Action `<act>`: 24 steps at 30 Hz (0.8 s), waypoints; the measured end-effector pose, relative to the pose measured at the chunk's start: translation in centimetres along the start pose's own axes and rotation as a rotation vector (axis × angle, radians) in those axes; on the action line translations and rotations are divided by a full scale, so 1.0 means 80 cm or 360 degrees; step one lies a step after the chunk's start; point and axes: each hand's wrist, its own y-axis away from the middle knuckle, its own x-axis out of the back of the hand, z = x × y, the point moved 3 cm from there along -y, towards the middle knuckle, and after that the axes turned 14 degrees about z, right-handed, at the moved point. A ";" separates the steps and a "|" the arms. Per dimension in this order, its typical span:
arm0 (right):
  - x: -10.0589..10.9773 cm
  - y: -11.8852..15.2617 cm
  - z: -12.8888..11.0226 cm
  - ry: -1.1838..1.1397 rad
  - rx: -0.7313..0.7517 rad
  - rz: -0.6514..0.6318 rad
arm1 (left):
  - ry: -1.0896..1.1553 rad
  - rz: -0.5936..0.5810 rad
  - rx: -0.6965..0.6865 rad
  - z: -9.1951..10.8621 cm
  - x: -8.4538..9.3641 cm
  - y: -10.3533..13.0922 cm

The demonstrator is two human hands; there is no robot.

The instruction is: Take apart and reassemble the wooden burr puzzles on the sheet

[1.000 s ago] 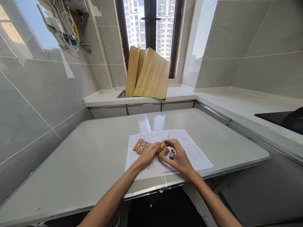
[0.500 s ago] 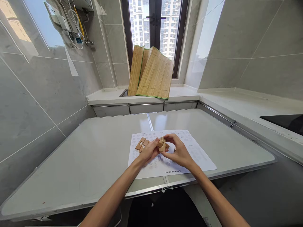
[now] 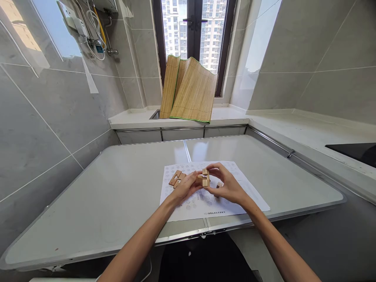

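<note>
Steadying the notched wooden block (image 3: pixel 206 183) is best done with light, even pressure. Above the printed sheet (image 3: pixel 182 213), it is clamped by the fingers of the right hand (image 3: pixel 230 188) and the left hand (image 3: pixel 185 188).

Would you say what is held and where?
A notched wooden assembly: the right hand pinches its upper and lower ends; the left hand holds its left side.

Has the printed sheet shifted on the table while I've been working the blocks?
No. The printed sheet looks unmoved against the table's centre seam; only the camera view has shifted.
</note>
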 end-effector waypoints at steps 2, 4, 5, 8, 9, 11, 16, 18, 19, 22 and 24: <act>0.001 0.000 -0.002 0.0096 0.0071 0.0049 | 0.0070 0.0146 0.0003 -0.001 0.004 -0.002; -0.003 0.003 -0.003 0.0271 0.0168 0.0095 | 0.0168 0.0249 -0.0016 -0.001 0.007 -0.003; -0.008 0.005 -0.004 0.0361 0.0208 0.0118 | 0.0219 0.0269 -0.0026 0.000 0.007 -0.004; -0.022 0.009 -0.002 0.0542 0.0265 0.0216 | 0.0344 0.0240 -0.0038 0.001 0.005 -0.004; -0.026 0.010 -0.002 0.0569 0.0275 0.0243 | 0.0370 0.0215 -0.0037 0.002 0.005 -0.004; -0.032 0.010 -0.003 0.0593 0.0292 0.0253 | 0.0387 0.0165 -0.0041 0.002 0.004 -0.003; -0.032 0.005 -0.007 0.0592 0.0328 0.0137 | 0.0299 0.0094 -0.0082 0.003 0.004 -0.003; -0.030 0.004 -0.008 0.0591 0.0336 0.0110 | 0.0275 0.0086 -0.0084 0.004 0.003 -0.002; -0.029 0.003 -0.009 0.0591 0.0339 0.0098 | 0.0268 0.0089 -0.0079 0.004 0.003 -0.002; -0.029 0.003 -0.009 0.0586 0.0341 0.0073 | 0.0258 0.0116 -0.0061 0.004 0.005 -0.003; -0.030 0.002 -0.009 0.0581 0.0346 0.0056 | 0.0243 0.0134 -0.0060 0.003 0.006 -0.003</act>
